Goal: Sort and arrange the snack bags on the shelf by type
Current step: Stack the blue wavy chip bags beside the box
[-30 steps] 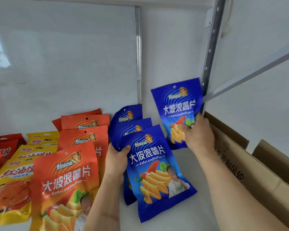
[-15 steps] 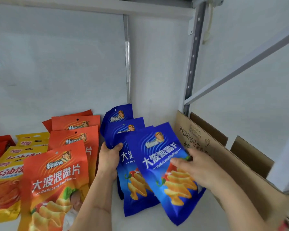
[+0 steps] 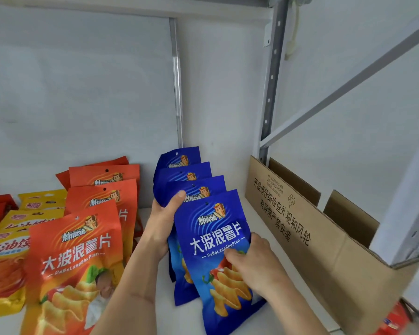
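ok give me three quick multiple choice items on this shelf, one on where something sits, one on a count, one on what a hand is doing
1. The cardboard box stands where from the blue bags?
A. right
B. left
C. behind

2. How many blue bags show in the row?
A. two
B. four
C. six

3. The left hand is
A. hanging idle
B. flat on the shelf
C. gripping the blue row's left edge

Key: 1 A, the box flanks the front blue bag on the right. 2 B, four tops overlap in steps. 3 C, its thumb curls over a rear blue bag.
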Demonstrator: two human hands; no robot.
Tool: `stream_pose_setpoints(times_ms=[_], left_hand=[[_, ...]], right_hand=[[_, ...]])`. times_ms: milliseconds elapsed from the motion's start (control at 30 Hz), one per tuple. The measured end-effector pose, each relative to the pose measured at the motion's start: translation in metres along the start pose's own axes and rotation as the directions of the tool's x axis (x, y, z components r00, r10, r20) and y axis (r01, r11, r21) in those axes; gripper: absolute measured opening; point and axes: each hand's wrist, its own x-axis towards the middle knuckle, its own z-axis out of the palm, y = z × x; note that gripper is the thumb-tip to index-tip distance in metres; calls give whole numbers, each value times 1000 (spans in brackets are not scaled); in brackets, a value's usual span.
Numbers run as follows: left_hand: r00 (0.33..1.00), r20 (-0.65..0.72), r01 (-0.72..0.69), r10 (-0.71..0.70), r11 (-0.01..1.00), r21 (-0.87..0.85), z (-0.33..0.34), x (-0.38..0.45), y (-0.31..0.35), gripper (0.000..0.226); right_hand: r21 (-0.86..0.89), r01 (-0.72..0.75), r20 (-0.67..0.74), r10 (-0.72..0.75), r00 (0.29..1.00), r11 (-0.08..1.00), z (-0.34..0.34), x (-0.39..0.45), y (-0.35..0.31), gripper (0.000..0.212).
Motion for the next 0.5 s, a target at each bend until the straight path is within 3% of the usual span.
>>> stream_pose_setpoints(times_ms=[67, 167, 233, 333, 400, 500], left_hand=[[1000, -5, -5, 5, 999, 48, 1, 2, -1, 62], [999, -40, 0, 2, 999, 36, 4, 5, -3, 50], [999, -33, 17, -17, 1000, 5, 11, 7, -1, 40], [995, -22, 92, -93, 995, -33, 32, 13, 8, 28], [989, -15, 146, -147, 988, -50, 46, 24, 15, 30], [975, -18, 220, -220, 975, -10, 55, 41, 12, 35]], right_hand=[[8, 14, -11, -14, 1000, 1000, 4, 1, 2, 72], [169, 38, 40, -46, 998, 985, 6, 2, 3, 82], [257, 61, 42, -74, 996, 964, 2, 1, 0, 78], [309, 148, -94, -125, 988, 940, -12, 8, -5, 67], [343, 179, -161, -130, 978, 922, -24, 14, -11, 64], [377, 166, -152, -116, 982, 911, -30, 22, -10, 58]])
